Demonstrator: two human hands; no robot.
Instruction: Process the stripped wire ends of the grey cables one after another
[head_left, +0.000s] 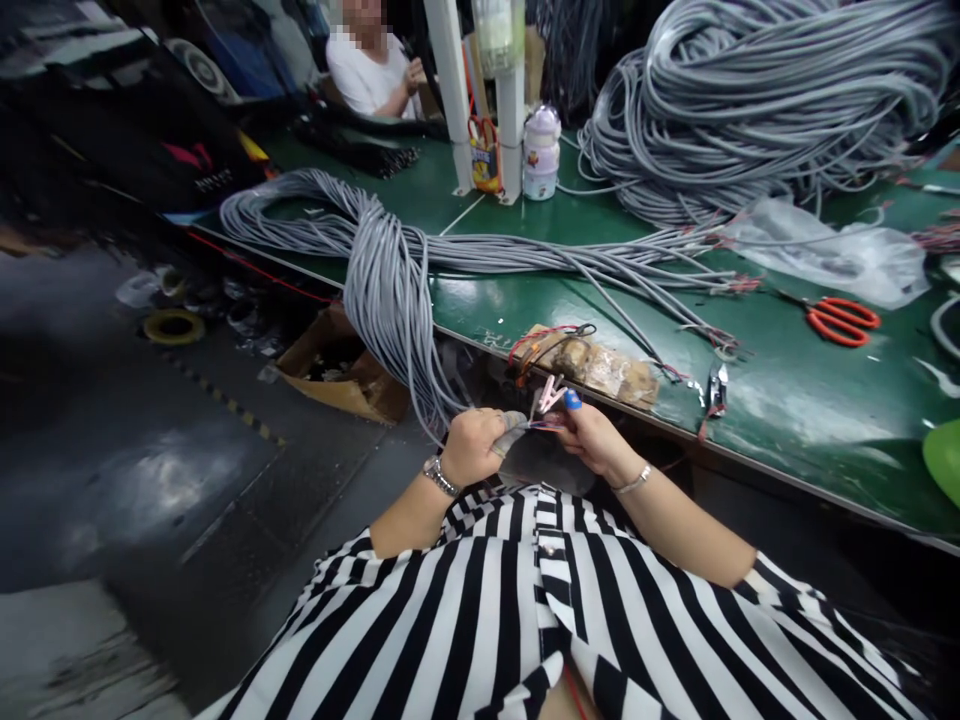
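Note:
My left hand (474, 440) is closed around the end of a grey cable, with some covering on its thumb or fingers. Thin coloured wires (546, 426) stick out of that end toward the right. My right hand (596, 437) pinches these wires between thumb and fingers, and a blue cap (572, 400) covers one fingertip. Just beyond the hands, a pink clip (551, 393) stands at the table edge. A bundle of grey cables (386, 290) lies across the table and hangs over the edge beside my left hand. A taped wooden block (600, 370) rests at the edge.
On the green table (510, 310) lie orange-handled scissors (840, 320), small cutters (717, 390) and a plastic bag (832, 250). A large cable coil (750, 100) sits at the back right. A lilac bottle (541, 155) stands by a white post. Another person (371, 70) sits across.

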